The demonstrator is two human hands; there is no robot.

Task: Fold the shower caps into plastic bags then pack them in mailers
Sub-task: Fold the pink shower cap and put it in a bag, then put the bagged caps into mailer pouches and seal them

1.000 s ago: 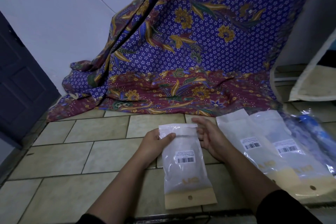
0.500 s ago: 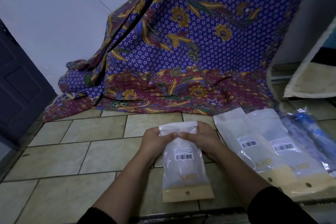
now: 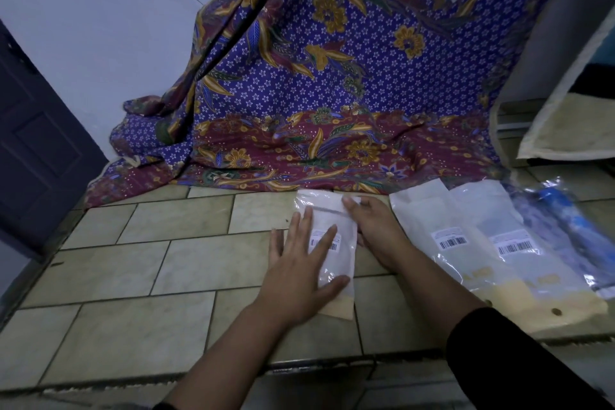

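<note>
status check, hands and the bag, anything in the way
Left hand flat on bag, pressing it to the floor. Right hand fingers on its top flap. Packed bags lie right, apart; nothing blocking.

Batik cloth [image 3: 332, 83] (floral), perhaps a door [image 3: 40, 150]

No text reads clearly. A white barcode sticker [image 3: 333, 246] sits on the middle bag [image 3: 346, 230]. Two more mark the right-hand bags [image 3: 466, 263], whose gold lettering [image 3: 478, 275] seems illegible.
</note>
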